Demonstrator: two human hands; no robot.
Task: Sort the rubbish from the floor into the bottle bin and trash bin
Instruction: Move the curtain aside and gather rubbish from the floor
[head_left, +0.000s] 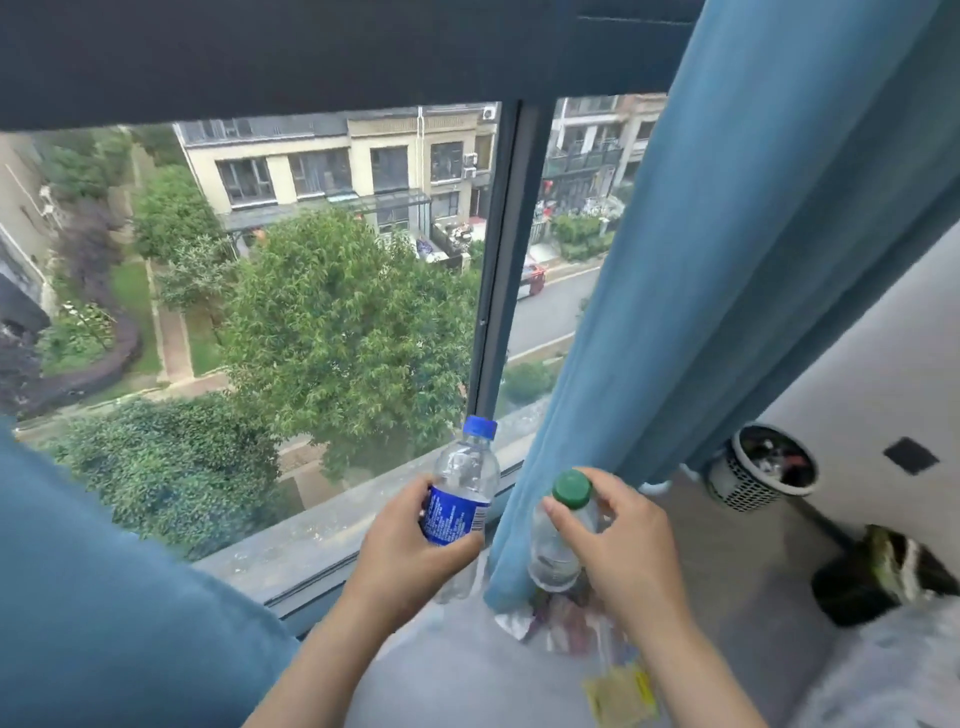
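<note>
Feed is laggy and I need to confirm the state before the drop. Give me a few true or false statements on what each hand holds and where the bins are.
1. The left hand grips a blue-capped bottle. True.
2. The right hand holds a red-capped bottle. False: its green-capped bottle has a green cap.
3. Both bottles are already in a bin. False: both are in the hands, by the window.
4. A perforated white bin stands right of the blue curtain. True.
5. That bin is empty. False: it holds rubbish.
</note>
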